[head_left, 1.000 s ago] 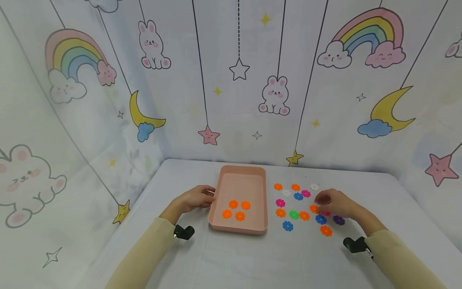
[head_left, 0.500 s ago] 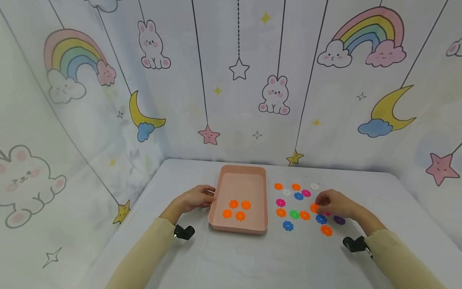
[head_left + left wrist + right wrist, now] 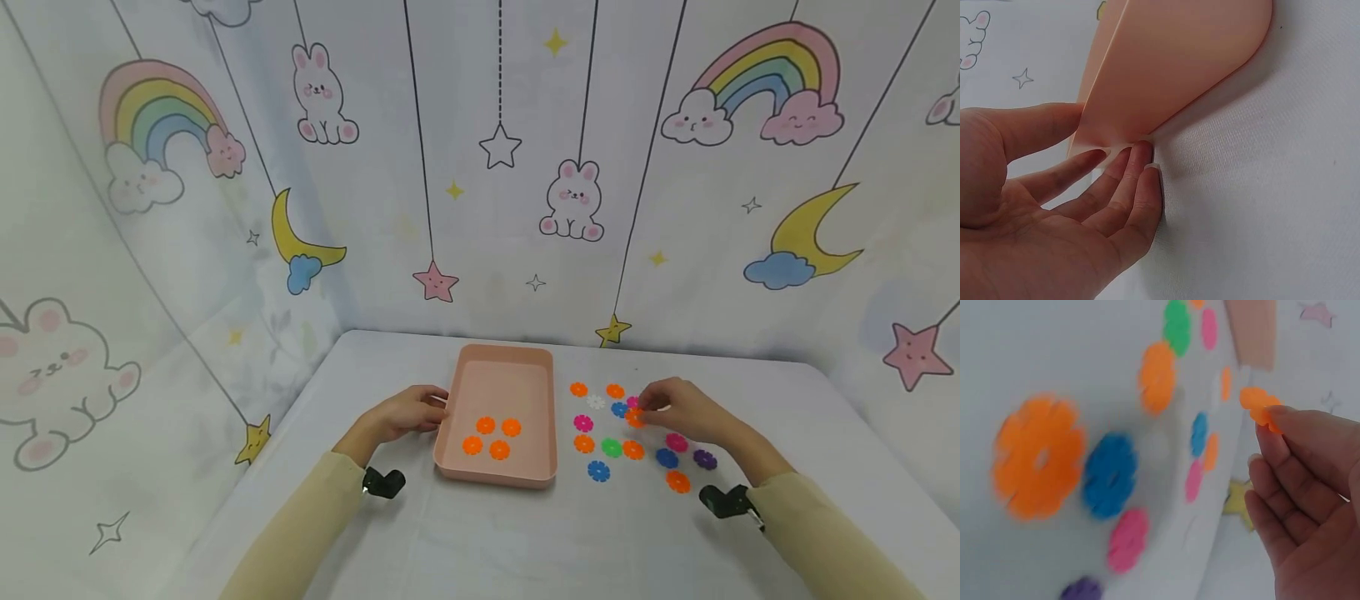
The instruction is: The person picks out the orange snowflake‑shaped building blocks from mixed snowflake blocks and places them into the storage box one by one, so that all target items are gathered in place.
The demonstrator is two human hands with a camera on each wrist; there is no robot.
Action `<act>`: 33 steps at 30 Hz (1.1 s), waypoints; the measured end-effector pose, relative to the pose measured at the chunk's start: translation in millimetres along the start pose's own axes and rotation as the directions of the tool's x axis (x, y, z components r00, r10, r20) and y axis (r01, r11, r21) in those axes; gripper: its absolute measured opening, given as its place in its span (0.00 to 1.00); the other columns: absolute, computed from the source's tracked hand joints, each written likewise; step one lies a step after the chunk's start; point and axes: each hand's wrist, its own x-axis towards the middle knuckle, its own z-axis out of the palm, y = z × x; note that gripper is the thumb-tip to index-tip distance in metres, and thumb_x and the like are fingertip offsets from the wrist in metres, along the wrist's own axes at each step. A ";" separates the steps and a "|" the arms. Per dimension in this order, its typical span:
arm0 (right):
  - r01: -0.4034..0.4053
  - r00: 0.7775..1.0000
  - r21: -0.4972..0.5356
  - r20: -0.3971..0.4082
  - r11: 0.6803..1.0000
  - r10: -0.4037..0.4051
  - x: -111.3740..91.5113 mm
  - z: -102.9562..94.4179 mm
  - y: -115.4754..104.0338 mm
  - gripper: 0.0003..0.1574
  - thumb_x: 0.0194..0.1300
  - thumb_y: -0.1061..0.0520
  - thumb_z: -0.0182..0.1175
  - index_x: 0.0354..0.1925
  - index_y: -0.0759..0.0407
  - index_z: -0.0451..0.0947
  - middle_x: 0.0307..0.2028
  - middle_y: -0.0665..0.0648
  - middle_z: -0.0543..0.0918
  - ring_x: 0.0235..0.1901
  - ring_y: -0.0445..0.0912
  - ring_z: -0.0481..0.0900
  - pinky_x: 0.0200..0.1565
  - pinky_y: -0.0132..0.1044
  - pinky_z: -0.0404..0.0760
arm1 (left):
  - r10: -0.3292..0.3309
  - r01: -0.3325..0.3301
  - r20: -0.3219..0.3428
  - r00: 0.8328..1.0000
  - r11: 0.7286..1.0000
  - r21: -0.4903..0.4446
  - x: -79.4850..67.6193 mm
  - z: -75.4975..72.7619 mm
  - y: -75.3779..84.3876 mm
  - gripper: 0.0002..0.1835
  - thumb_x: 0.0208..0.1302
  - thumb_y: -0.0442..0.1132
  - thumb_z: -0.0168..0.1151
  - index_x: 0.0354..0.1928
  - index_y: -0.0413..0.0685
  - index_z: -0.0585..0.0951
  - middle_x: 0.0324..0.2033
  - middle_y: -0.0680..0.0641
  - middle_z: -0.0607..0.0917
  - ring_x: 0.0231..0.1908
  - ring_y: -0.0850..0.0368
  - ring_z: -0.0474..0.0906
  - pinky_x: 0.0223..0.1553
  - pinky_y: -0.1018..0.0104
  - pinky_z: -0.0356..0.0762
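Worktop (image 3: 420,542) white; a shallow pink-orange tray (image 3: 502,383) sits flat on it, left of the middle, far wall close to the worktop's far edge.

Left hand (image 3: 405,411): at the tray's left wall. Left wrist view shows the thumb at the rim and bent fingers low against the outer face; wall grasped between them.

Right hand (image 3: 686,410): thumb and a finger pinch one notched orange disc (image 3: 1254,398) by its edge; remaining fingers loosely bent. Position of the pinched disc: raised off the worktop, to the right of the tray. In the head view it overlaps a magenta disc (image 3: 632,401), with a blue disc (image 3: 618,410) just beside it.

Tray contents: four orange discs (image 3: 499,450), flat, grouped toward the near wall.

Loose group, lying between the tray's right wall and the worktop's right edge: two more orange pieces (image 3: 615,391) nearest the far edge, a white disc (image 3: 596,402) slightly nearer. A green disc (image 3: 612,448) lies between two further orange ones (image 3: 583,444). Toward the right edge, a purple disc (image 3: 705,460). Right wrist view: foreground pieces blurred.

Behind the far edge: printed backdrop (image 3: 495,217) with rainbows, rabbits and stars.
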 end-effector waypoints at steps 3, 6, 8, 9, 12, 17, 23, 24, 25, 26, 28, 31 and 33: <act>0.052 0.999 0.000 -0.007 0.999 -0.052 12.4 2.9 -19.4 0.09 0.68 0.57 0.68 0.44 0.60 0.84 0.39 0.50 0.86 0.43 0.48 0.82 0.46 0.35 0.83 | -0.003 0.003 0.001 1.000 1.000 0.003 0.2 -0.1 0.1 0.28 0.71 0.33 0.61 0.70 0.34 0.69 0.63 0.35 0.77 0.53 0.49 0.81 0.60 0.52 0.78; 0.097 0.995 0.012 -0.004 0.995 -0.097 26.2 8.7 -40.2 0.08 0.69 0.57 0.67 0.44 0.60 0.84 0.38 0.49 0.86 0.42 0.47 0.83 0.45 0.35 0.84 | 0.001 -0.001 0.003 1.000 1.000 0.011 0.5 0.3 0.9 0.28 0.70 0.34 0.61 0.70 0.33 0.69 0.62 0.35 0.77 0.52 0.48 0.81 0.60 0.52 0.79; 0.112 0.994 0.024 0.001 0.993 -0.112 35.6 13.8 -55.9 0.07 0.69 0.58 0.67 0.44 0.59 0.84 0.38 0.49 0.86 0.42 0.46 0.83 0.45 0.36 0.84 | 0.003 -0.003 0.003 1.000 1.000 0.018 0.7 0.8 1.4 0.28 0.70 0.34 0.62 0.70 0.33 0.69 0.62 0.36 0.78 0.52 0.49 0.81 0.59 0.52 0.79; 0.119 0.993 0.034 0.005 0.992 -0.119 40.2 16.4 -64.0 0.07 0.69 0.58 0.67 0.43 0.59 0.84 0.37 0.49 0.86 0.42 0.46 0.83 0.45 0.36 0.84 | 0.003 -0.003 0.002 1.000 1.000 0.019 1.0 0.9 1.7 0.28 0.70 0.34 0.62 0.69 0.34 0.69 0.61 0.36 0.78 0.51 0.49 0.81 0.59 0.52 0.79; 0.137 0.990 0.073 0.022 0.988 -0.138 54.6 25.0 -89.3 0.05 0.69 0.59 0.66 0.43 0.59 0.84 0.37 0.50 0.86 0.40 0.46 0.83 0.45 0.38 0.85 | 0.004 -0.004 0.001 1.000 1.000 0.023 1.2 1.1 2.1 0.28 0.70 0.34 0.62 0.69 0.34 0.69 0.60 0.37 0.79 0.50 0.50 0.81 0.59 0.53 0.79; 0.151 0.985 0.122 0.060 0.981 -0.159 82.0 40.6 -127.7 0.03 0.68 0.59 0.67 0.39 0.58 0.83 0.35 0.50 0.86 0.36 0.46 0.82 0.43 0.40 0.85 | 0.001 -0.001 0.005 1.000 1.000 0.023 1.0 -0.2 2.4 0.28 0.70 0.34 0.62 0.69 0.34 0.69 0.60 0.37 0.79 0.50 0.50 0.81 0.59 0.52 0.79; 0.120 0.985 0.104 0.114 0.987 -0.132 115.2 59.8 -158.6 0.03 0.67 0.59 0.68 0.37 0.58 0.84 0.33 0.50 0.86 0.35 0.44 0.82 0.44 0.38 0.83 | -0.003 0.003 0.011 1.000 1.000 0.007 1.2 -1.8 5.8 0.27 0.71 0.34 0.62 0.69 0.35 0.70 0.60 0.36 0.79 0.50 0.50 0.81 0.59 0.52 0.79; 0.115 0.984 0.094 0.123 0.989 -0.126 120.2 63.5 -162.2 0.03 0.66 0.59 0.68 0.36 0.58 0.84 0.33 0.50 0.86 0.35 0.44 0.82 0.44 0.38 0.83 | -0.002 0.002 0.012 1.000 1.000 0.004 1.5 -2.0 5.9 0.27 0.71 0.34 0.62 0.69 0.35 0.70 0.60 0.36 0.79 0.49 0.50 0.81 0.58 0.52 0.79; 0.113 0.984 0.088 0.131 0.990 -0.124 125.9 68.1 -164.2 0.03 0.65 0.60 0.69 0.36 0.59 0.84 0.33 0.51 0.86 0.35 0.44 0.82 0.44 0.37 0.83 | -0.003 0.003 0.013 1.000 1.000 0.002 2.0 -2.1 5.6 0.27 0.71 0.34 0.62 0.69 0.35 0.70 0.60 0.36 0.79 0.49 0.50 0.81 0.58 0.52 0.79; 0.113 0.982 0.080 0.141 0.990 -0.124 130.8 72.5 -166.1 0.03 0.65 0.60 0.69 0.36 0.59 0.84 0.33 0.51 0.86 0.35 0.44 0.81 0.44 0.37 0.83 | -0.004 0.004 0.014 1.000 1.000 0.003 2.2 -2.3 5.3 0.27 0.71 0.34 0.62 0.69 0.35 0.70 0.60 0.36 0.79 0.49 0.51 0.81 0.58 0.52 0.79; 0.096 0.979 0.075 0.173 0.993 -0.108 139.9 81.8 -168.5 0.03 0.64 0.60 0.69 0.36 0.60 0.84 0.33 0.51 0.86 0.35 0.44 0.81 0.43 0.37 0.82 | -0.011 0.011 0.011 1.000 1.000 -0.003 2.9 -2.2 3.9 0.27 0.70 0.34 0.62 0.69 0.35 0.70 0.60 0.36 0.79 0.49 0.51 0.81 0.58 0.53 0.79; 0.054 0.972 0.075 0.226 0.996 -0.070 150.7 96.3 -170.0 0.03 0.65 0.60 0.69 0.36 0.59 0.84 0.34 0.52 0.85 0.35 0.45 0.79 0.42 0.36 0.80 | -0.020 0.020 0.008 1.000 1.000 -0.004 3.1 -2.3 1.7 0.28 0.70 0.34 0.62 0.69 0.34 0.70 0.60 0.37 0.79 0.48 0.52 0.81 0.57 0.54 0.80; 0.025 0.968 0.068 0.249 0.997 -0.041 155.5 105.1 -170.2 0.03 0.65 0.59 0.69 0.36 0.58 0.84 0.34 0.52 0.84 0.35 0.46 0.78 0.41 0.36 0.79 | -0.021 0.021 0.009 1.000 1.000 -0.005 2.8 -2.6 0.8 0.28 0.69 0.34 0.62 0.69 0.35 0.70 0.60 0.37 0.79 0.48 0.52 0.81 0.57 0.54 0.80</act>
